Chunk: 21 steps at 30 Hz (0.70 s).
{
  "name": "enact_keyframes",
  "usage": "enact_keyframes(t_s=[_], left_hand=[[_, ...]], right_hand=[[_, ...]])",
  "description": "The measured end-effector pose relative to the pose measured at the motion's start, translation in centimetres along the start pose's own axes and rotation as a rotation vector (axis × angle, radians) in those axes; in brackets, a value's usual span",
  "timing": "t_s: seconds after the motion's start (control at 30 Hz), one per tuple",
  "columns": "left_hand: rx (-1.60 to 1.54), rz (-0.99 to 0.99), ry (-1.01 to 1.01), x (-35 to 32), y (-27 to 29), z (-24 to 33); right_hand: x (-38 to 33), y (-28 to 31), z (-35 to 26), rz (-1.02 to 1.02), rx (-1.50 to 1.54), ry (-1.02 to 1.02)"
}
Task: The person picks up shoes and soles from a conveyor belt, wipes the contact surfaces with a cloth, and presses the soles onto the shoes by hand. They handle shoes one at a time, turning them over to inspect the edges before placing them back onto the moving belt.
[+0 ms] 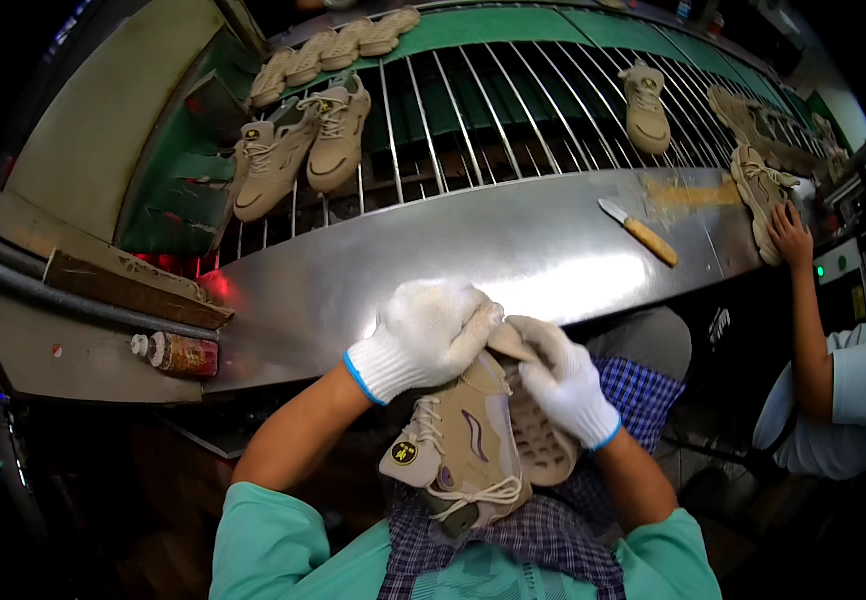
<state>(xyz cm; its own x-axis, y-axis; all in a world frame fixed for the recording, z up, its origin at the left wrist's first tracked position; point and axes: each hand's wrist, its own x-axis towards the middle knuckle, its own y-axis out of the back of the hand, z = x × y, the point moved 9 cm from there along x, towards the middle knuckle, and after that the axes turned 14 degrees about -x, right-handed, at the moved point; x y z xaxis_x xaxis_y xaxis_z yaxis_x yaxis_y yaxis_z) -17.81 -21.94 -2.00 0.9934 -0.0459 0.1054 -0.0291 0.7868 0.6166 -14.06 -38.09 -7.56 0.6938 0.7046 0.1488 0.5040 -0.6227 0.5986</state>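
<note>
A beige sneaker upper with pale laces and a round black-and-yellow tongue mark rests over my lap, toe pointing away from me. My left hand, in a white knit glove with a blue cuff, is closed around its toe end. Beside the upper, on its right, lies a beige sole with a pitted face. My right hand, gloved the same way, pinches the sole's front end, which curls away from the upper's toe. The left fingertips are partly hidden where both hands meet.
A wooden-handled knife lies on the metal counter. Behind are roller bars bearing several beige sneakers and, along the far edge, several soles. A red bottle lies at left. At right, another person's hand touches a sneaker.
</note>
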Motion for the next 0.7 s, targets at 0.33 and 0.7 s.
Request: enact_keyframes(t_s=[0.33, 0.7], left_hand=[[0.021, 0.012, 0.054, 0.2, 0.2, -0.5], [-0.402, 0.409, -0.017, -3.3, 0.6, -3.8]], right_hand=[[-0.3, -0.2, -7.1, -0.383, -0.406, 0.187], [-5.0, 0.4, -9.2, -0.400, -0.442, 0.269]])
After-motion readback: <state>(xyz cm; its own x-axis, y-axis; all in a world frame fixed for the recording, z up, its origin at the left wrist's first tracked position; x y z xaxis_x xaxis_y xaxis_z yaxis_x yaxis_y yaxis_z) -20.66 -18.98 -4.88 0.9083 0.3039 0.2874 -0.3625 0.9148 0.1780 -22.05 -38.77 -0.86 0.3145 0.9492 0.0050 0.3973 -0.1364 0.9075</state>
